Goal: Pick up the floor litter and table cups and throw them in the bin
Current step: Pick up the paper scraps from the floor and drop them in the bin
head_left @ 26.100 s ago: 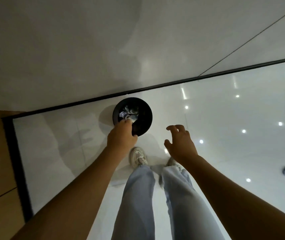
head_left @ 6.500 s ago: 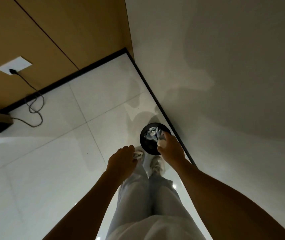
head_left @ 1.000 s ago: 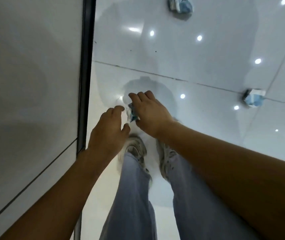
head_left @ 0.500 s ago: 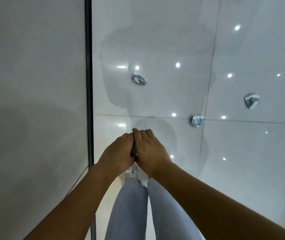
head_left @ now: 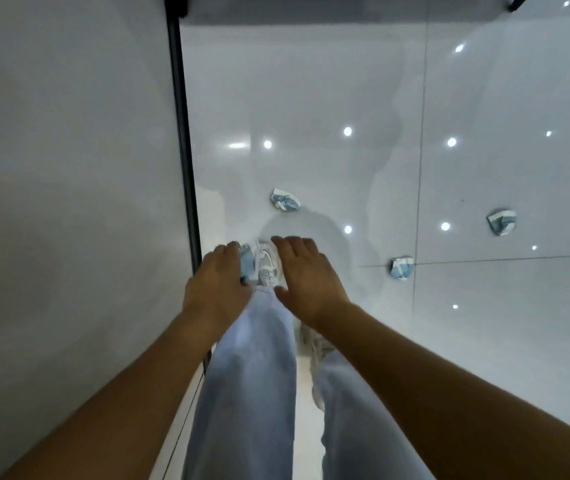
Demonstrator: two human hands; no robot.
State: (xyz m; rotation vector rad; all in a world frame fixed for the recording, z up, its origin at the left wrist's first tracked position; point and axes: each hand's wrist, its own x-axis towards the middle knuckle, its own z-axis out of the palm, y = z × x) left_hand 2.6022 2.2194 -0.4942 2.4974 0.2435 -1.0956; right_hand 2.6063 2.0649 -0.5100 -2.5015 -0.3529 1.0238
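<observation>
My left hand (head_left: 219, 285) grips a crumpled blue-and-white paper ball (head_left: 247, 264), which shows just past its fingers. Beside it my right hand (head_left: 307, 275) hangs with its fingers loose and holds nothing. Three more crumpled blue-and-white paper balls lie on the glossy white floor: one just ahead of my hands (head_left: 285, 199), one to the right on a tile seam (head_left: 401, 267), and one farther right (head_left: 501, 221). The bin and the table cups are out of view.
A pale wall (head_left: 69, 202) with a black baseboard strip (head_left: 183, 140) runs along my left side. My legs in light jeans and a white shoe (head_left: 269, 266) are below my hands. The tiled floor (head_left: 484, 341) stretches ahead and to the right.
The paper ball has passed from my right hand to my left hand after the two hands met. My right hand now hangs loose. The view has shifted, with the floor litter nearer.
</observation>
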